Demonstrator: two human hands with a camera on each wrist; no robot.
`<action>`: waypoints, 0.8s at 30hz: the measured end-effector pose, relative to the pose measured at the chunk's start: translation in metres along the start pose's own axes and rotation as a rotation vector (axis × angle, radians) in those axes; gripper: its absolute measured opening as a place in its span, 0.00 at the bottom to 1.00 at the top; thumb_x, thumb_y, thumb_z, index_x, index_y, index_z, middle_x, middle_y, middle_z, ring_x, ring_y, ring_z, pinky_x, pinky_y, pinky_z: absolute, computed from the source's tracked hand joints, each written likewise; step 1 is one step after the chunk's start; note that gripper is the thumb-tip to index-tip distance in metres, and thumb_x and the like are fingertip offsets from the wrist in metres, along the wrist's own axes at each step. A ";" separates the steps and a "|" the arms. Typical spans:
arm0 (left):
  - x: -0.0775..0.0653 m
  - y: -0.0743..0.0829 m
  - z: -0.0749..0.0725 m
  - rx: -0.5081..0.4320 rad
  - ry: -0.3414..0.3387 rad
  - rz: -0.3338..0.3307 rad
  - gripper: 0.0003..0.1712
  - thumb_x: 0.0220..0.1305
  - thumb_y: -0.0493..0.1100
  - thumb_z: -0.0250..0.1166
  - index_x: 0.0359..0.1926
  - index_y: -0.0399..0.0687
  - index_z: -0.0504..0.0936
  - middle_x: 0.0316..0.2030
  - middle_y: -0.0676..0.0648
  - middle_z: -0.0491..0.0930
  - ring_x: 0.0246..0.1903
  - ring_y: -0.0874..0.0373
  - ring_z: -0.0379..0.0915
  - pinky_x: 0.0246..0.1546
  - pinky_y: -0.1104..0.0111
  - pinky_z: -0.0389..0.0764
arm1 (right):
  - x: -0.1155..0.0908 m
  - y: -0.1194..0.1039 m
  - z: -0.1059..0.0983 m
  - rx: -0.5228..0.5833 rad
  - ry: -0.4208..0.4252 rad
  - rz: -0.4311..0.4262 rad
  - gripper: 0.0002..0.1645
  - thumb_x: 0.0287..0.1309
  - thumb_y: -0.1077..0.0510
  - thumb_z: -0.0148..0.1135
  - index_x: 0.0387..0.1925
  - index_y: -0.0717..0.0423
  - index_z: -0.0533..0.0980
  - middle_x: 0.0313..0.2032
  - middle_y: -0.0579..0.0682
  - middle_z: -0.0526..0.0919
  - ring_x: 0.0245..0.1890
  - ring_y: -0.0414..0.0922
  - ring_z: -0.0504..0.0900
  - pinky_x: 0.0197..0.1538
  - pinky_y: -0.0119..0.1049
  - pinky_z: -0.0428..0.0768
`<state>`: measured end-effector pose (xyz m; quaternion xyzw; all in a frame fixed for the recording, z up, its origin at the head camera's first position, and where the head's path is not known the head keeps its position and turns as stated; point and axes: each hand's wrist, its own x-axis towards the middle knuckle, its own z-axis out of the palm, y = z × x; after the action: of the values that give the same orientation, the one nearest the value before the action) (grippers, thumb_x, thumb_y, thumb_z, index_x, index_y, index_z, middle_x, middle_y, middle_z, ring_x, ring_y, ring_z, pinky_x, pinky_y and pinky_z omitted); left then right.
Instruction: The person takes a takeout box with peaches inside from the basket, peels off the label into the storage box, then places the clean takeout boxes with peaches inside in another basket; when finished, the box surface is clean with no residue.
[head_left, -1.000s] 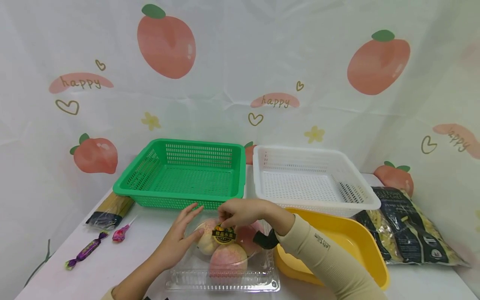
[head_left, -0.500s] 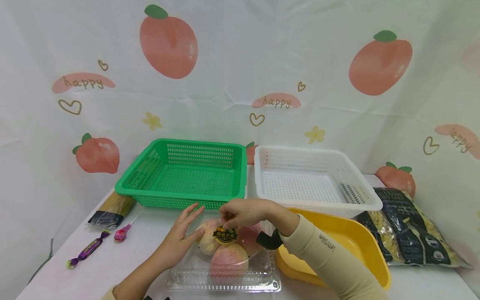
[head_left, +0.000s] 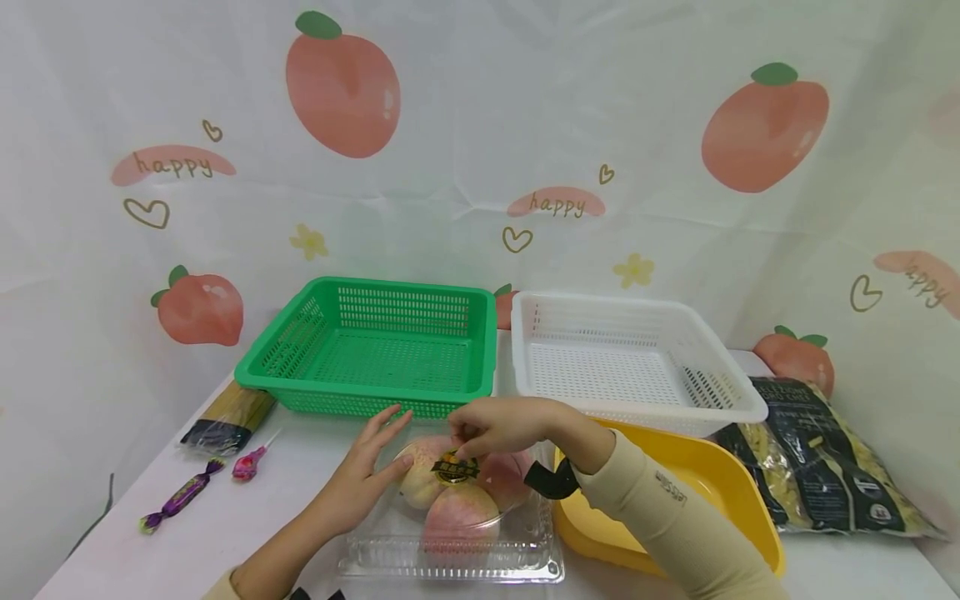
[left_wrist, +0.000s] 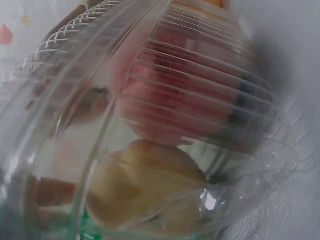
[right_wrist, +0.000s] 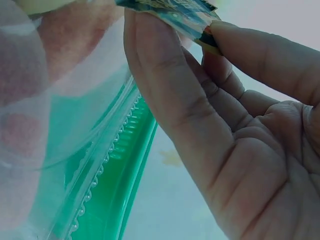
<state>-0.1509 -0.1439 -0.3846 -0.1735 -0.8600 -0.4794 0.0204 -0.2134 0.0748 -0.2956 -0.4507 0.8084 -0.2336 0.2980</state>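
A clear plastic clamshell box (head_left: pixel 450 570) holds several pink and yellow peaches (head_left: pixel 461 518) in the middle front of the table. A black and gold label (head_left: pixel 454 468) shows over its lid. My right hand (head_left: pixel 504 427) pinches the label's edge between thumb and finger; the right wrist view has the raised, bent label (right_wrist: pixel 172 14) at the fingertips. Along the box's left side lies my left hand (head_left: pixel 366 477), fingers spread and fairly straight, thumb touching the lid. Ribbed clear plastic with a peach (left_wrist: pixel 185 95) behind it fills the left wrist view.
Behind stand a green basket (head_left: pixel 367 403) and a white basket (head_left: pixel 637 410). A yellow tray (head_left: pixel 712 479) sits right of the box, under my right forearm, beside pasta bags (head_left: pixel 832 467). To the left lie a wrapped candy (head_left: pixel 183 496), a lollipop (head_left: pixel 247 465) and a brown-and-black packet (head_left: pixel 228 421).
The view has shifted slightly. My right hand has moved a little to the right, and the label looks more tilted and darker than before. The left hand stays against the box.
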 end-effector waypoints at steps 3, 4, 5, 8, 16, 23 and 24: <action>0.000 0.001 0.000 0.005 0.008 0.018 0.32 0.66 0.45 0.57 0.68 0.40 0.60 0.69 0.38 0.51 0.68 0.33 0.45 0.58 0.33 0.55 | -0.003 0.000 0.000 0.003 0.002 -0.011 0.06 0.63 0.63 0.54 0.30 0.60 0.70 0.23 0.44 0.72 0.24 0.34 0.71 0.32 0.23 0.73; 0.000 0.002 0.000 0.005 0.011 0.022 0.32 0.66 0.44 0.57 0.68 0.40 0.60 0.69 0.38 0.51 0.68 0.33 0.45 0.58 0.33 0.55 | -0.004 0.000 0.001 0.010 0.005 -0.012 0.05 0.63 0.63 0.54 0.30 0.60 0.70 0.23 0.44 0.73 0.24 0.35 0.73 0.33 0.24 0.75; -0.001 0.002 0.000 0.003 0.014 0.024 0.32 0.66 0.44 0.57 0.68 0.40 0.60 0.69 0.38 0.51 0.68 0.33 0.45 0.58 0.33 0.55 | -0.005 0.001 0.001 0.018 0.009 -0.013 0.05 0.63 0.63 0.54 0.30 0.60 0.70 0.24 0.45 0.74 0.25 0.36 0.74 0.34 0.25 0.76; -0.001 0.003 0.000 0.005 0.020 0.030 0.32 0.66 0.44 0.57 0.68 0.39 0.60 0.69 0.37 0.52 0.68 0.33 0.46 0.58 0.34 0.56 | -0.007 0.003 0.002 0.061 0.019 -0.018 0.06 0.62 0.64 0.54 0.30 0.61 0.69 0.25 0.47 0.77 0.27 0.39 0.78 0.36 0.29 0.80; 0.000 0.003 0.001 0.019 0.020 0.030 0.33 0.66 0.44 0.57 0.68 0.39 0.60 0.69 0.37 0.52 0.68 0.33 0.46 0.57 0.34 0.57 | -0.014 0.006 0.004 0.133 0.088 -0.004 0.03 0.56 0.71 0.58 0.31 0.64 0.72 0.28 0.49 0.79 0.31 0.35 0.78 0.36 0.23 0.77; -0.001 0.002 0.001 0.005 0.011 0.013 0.33 0.66 0.45 0.57 0.68 0.40 0.59 0.70 0.38 0.50 0.68 0.33 0.44 0.58 0.33 0.55 | -0.021 0.007 0.002 0.136 0.134 0.006 0.04 0.56 0.70 0.59 0.29 0.62 0.72 0.27 0.50 0.80 0.29 0.36 0.79 0.35 0.27 0.80; -0.001 0.002 0.001 0.002 0.010 0.007 0.33 0.66 0.45 0.57 0.68 0.40 0.59 0.70 0.38 0.50 0.68 0.33 0.44 0.58 0.33 0.55 | -0.022 0.007 0.000 0.157 0.147 0.012 0.04 0.56 0.70 0.59 0.29 0.62 0.72 0.27 0.51 0.80 0.29 0.37 0.80 0.36 0.30 0.81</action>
<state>-0.1496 -0.1426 -0.3838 -0.1744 -0.8598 -0.4792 0.0265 -0.2083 0.0979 -0.2945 -0.4029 0.8098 -0.3269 0.2739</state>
